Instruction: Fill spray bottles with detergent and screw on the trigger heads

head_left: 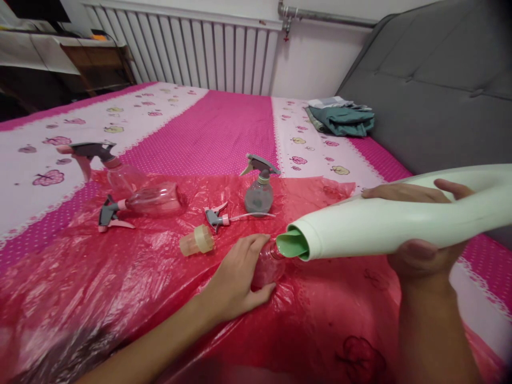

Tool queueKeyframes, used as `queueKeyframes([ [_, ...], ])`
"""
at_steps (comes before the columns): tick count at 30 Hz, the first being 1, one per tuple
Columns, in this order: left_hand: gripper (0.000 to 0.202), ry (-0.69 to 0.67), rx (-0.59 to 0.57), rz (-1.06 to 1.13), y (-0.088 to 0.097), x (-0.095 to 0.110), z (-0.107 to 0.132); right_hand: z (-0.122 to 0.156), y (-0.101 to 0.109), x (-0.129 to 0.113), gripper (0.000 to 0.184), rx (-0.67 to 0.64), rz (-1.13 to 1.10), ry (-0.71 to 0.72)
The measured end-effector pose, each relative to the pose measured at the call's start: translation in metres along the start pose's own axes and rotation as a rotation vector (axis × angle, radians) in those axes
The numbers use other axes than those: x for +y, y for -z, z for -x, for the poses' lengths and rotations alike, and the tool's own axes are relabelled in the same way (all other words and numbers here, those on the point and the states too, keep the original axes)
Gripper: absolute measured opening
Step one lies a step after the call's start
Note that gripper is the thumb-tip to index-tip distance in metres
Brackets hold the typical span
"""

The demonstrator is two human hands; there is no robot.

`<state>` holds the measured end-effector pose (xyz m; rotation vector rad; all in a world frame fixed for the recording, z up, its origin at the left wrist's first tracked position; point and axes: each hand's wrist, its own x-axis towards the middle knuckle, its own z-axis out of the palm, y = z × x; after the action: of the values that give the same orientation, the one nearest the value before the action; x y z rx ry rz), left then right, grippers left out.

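Note:
My right hand point(420, 224) is wrapped round the handle of a large pale green jug point(380, 226), tipped almost level. Its green spout point(293, 245) meets the open neck of a small clear bottle point(269, 264). My left hand point(240, 277) is closed round that upright bottle on the red plastic sheet point(120, 298). Just left of it lie a loose grey spray head with its tube point(218, 217) and a translucent cap point(197, 240).
A grey-topped spray bottle point(259, 192) stands behind the cap. Two clear spray bottles point(144, 201) point(116, 170) lie at the left. Folded clothes point(340, 118) rest by the grey headboard point(432, 90). A radiator point(192, 45) lines the far wall.

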<state>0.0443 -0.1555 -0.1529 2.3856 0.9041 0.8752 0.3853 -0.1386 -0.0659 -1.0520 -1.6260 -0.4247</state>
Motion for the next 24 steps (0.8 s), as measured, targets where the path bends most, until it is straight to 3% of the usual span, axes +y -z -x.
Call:
queueKeyframes([
  [4,0.088,0.003,0.005,0.003,-0.0010,0.0000,0.0006,-0.0013,-0.0005,-0.0011,0.078,0.005,-0.009,0.075],
  [24,0.087,0.001,0.002,-0.010,-0.0005,-0.0003,0.0010,-0.0028,0.0008,-0.0033,0.085,-0.008,0.040,0.076],
])
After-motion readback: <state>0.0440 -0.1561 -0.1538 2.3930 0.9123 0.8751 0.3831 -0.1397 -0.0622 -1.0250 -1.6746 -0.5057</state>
